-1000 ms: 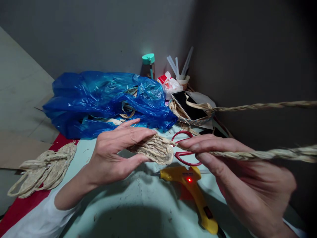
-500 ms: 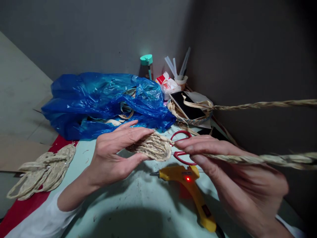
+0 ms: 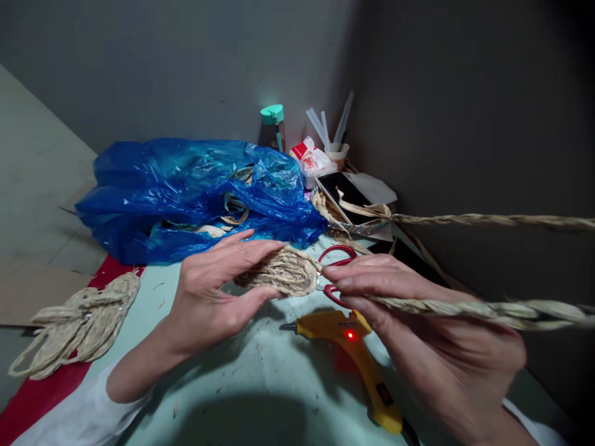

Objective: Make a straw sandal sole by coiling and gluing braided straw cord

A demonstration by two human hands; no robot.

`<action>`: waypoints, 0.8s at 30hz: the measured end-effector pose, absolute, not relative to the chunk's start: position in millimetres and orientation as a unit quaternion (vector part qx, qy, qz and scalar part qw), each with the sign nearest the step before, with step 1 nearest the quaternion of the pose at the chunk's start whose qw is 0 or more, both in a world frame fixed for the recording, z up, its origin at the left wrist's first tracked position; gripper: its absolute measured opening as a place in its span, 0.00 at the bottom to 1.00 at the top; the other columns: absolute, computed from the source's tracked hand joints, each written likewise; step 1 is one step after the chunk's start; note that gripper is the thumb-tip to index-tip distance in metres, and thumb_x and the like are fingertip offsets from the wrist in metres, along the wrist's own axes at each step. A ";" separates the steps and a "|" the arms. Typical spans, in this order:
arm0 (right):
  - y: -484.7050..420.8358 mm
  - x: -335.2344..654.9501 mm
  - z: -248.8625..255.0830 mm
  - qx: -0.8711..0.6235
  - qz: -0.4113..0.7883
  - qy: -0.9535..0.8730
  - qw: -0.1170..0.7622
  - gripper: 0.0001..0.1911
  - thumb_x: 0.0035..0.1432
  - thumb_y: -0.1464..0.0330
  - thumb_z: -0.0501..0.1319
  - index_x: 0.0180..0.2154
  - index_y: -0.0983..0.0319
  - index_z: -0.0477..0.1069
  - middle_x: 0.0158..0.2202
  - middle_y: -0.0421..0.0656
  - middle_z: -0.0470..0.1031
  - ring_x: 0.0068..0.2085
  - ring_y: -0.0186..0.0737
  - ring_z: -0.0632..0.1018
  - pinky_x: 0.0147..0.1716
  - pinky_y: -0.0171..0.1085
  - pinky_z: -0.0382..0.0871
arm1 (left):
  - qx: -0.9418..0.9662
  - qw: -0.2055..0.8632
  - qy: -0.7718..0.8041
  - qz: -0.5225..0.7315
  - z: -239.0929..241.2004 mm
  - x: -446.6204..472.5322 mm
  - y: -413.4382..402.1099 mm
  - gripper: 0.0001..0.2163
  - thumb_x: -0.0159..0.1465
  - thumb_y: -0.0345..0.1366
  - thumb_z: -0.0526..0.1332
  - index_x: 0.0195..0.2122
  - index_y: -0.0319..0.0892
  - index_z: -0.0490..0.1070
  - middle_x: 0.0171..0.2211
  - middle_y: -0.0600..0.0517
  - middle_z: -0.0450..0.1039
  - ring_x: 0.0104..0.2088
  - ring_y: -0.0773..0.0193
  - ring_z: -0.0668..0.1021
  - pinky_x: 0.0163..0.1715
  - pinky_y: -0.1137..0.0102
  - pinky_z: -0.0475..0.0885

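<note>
Between thumb and fingers, my left hand (image 3: 218,282) grips a flat oval coil of braided straw (image 3: 290,272) above the table. My right hand (image 3: 427,328) pinches a straw braid (image 3: 515,311) close to the coil's right end, where the braid joins it. That braid runs off to the right, out of view. Below the hands lies a yellow glue gun (image 3: 341,328) with a red light glowing, its nozzle pointing left. Red-handled scissors (image 3: 338,248) lie behind my right fingertips, their blades mostly hidden by the coil.
A blue plastic bag (image 3: 195,192) with straw strips fills the back left. Behind stand a teal-lidded bottle (image 3: 272,127) and a cup of glue sticks (image 3: 338,155). A phone (image 3: 346,197) rests on a basket (image 3: 325,210). Another braided piece (image 3: 88,322) lies at left.
My right hand has shifted slightly left and down. The braid's far stretch behind it has sunk lower, and the near stretch has swung a little. My left hand keeps its grip on the coil.
</note>
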State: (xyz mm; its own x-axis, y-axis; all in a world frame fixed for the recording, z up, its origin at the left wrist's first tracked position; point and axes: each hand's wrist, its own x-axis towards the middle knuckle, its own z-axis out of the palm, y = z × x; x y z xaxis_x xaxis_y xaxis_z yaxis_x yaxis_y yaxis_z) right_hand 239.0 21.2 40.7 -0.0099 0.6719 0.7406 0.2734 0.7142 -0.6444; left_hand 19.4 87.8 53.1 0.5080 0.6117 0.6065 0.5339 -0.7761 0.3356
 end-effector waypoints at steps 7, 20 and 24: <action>19.9 238.4 39.7 -0.356 0.165 -0.694 0.604 0.14 0.58 0.85 0.63 0.43 0.67 0.76 0.44 0.43 0.79 0.46 0.40 0.79 0.50 0.43 0.75 | 0.855 0.044 0.354 0.376 50.4 22.8 85.4 0.15 0.56 0.32 0.68 0.46 0.37 0.78 0.43 0.47 0.83 0.44 0.55 0.84 0.58 0.61 0.74; 21.8 233.4 41.4 -0.362 0.154 -0.710 0.584 0.11 0.60 0.85 0.60 0.42 0.68 0.76 0.42 0.44 0.79 0.46 0.35 0.78 0.50 0.36 0.72 | 0.851 0.033 0.358 0.383 47.5 25.1 84.6 0.13 0.57 0.33 0.67 0.45 0.39 0.78 0.41 0.47 0.83 0.42 0.52 0.84 0.55 0.56 0.76; 20.0 233.1 40.7 -0.364 0.153 -0.711 0.582 0.11 0.60 0.84 0.60 0.41 0.67 0.76 0.42 0.43 0.78 0.46 0.33 0.78 0.49 0.34 0.72 | 0.849 0.040 0.355 0.389 46.4 24.8 85.0 0.14 0.57 0.33 0.68 0.44 0.38 0.79 0.41 0.46 0.83 0.42 0.52 0.85 0.54 0.56 0.77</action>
